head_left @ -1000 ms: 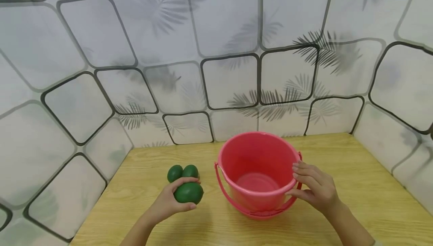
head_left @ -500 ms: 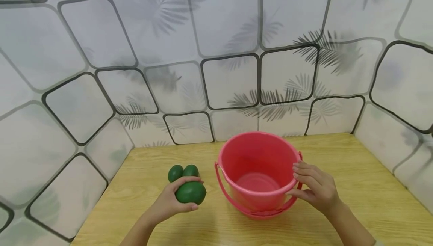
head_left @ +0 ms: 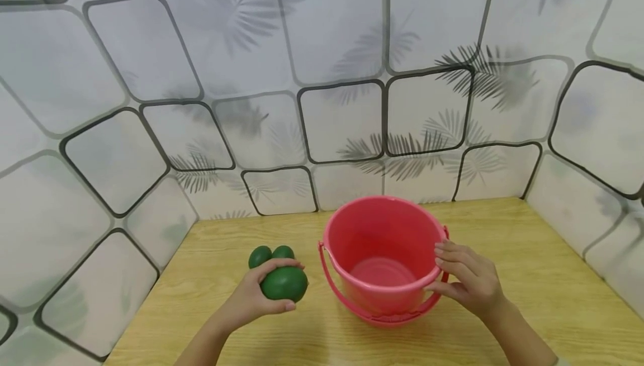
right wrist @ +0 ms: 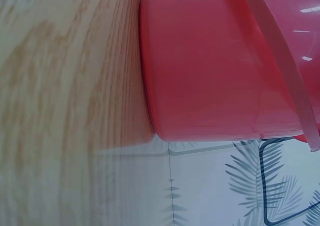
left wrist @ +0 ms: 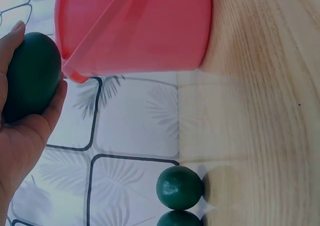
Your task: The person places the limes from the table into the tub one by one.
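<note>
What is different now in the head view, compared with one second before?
The left hand has moved slightly to the right, bringing the held green object a little closer to the pink bucket. Nothing was newly taken hold of or let go. The bucket, the two green objects behind and the right hand at the bucket's rim stayed in place.

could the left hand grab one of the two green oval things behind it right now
Probably not: the left hand holds another green oval thing, so its grip looks taken. Otherwise nothing seems to block its way to the pair on the table.
</note>
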`<state>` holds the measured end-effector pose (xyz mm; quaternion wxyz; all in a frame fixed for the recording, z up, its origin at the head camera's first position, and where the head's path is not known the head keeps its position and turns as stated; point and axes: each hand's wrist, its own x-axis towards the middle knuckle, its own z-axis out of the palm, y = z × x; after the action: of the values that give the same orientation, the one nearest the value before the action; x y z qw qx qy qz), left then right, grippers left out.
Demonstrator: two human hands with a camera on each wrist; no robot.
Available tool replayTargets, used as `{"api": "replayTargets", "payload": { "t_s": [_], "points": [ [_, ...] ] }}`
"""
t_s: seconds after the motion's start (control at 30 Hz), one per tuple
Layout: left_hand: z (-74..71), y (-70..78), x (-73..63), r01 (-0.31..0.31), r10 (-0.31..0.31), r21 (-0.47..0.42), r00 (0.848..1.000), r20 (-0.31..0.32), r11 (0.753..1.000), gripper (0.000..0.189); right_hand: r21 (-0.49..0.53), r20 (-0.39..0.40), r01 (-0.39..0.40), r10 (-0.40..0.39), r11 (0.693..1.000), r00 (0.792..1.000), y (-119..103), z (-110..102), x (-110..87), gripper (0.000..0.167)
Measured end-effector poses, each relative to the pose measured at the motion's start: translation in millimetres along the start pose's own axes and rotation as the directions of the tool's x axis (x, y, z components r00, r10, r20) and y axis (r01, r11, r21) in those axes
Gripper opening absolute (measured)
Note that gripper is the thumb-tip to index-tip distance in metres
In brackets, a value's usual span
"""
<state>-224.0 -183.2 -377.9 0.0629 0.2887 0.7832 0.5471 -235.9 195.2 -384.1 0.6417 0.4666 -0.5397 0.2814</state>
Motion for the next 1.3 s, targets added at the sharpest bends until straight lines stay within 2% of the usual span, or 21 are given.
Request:
{"api": "replayTargets", "payload": {
  "t_s": [0.4,0.8,1.07,1.3],
  "points": [
    [1.0,10.1,-0.3,-0.036,0.036,-0.002,0.999,0.023,0.999,0.054,-0.001,0.000,0.006,-0.006,1.000,1.000,0.0,-0.2,-0.4,0.045],
    [-1.2,22.1,6.0,-0.127,0.127,0.002,0.992,0.028,0.992,0.056,-0.014,0.007,0.005,-0.004,1.000,1.000,-1.2,-0.5,0.2,0.047],
    [1.1,28.6,10.5,-0.091,0.092,-0.011,0.994,0.062,0.996,0.055,-0.012,0.008,0.001,-0.001,1.000,1.000,-1.2,-0.8,-0.8,0.046],
    [3.0,31.0,12.3,-0.095,0.096,-0.014,0.994,0.052,0.995,0.055,-0.010,0.008,0.000,0.000,1.000,1.000,-1.1,-0.4,-1.3,0.046]
  ]
}}
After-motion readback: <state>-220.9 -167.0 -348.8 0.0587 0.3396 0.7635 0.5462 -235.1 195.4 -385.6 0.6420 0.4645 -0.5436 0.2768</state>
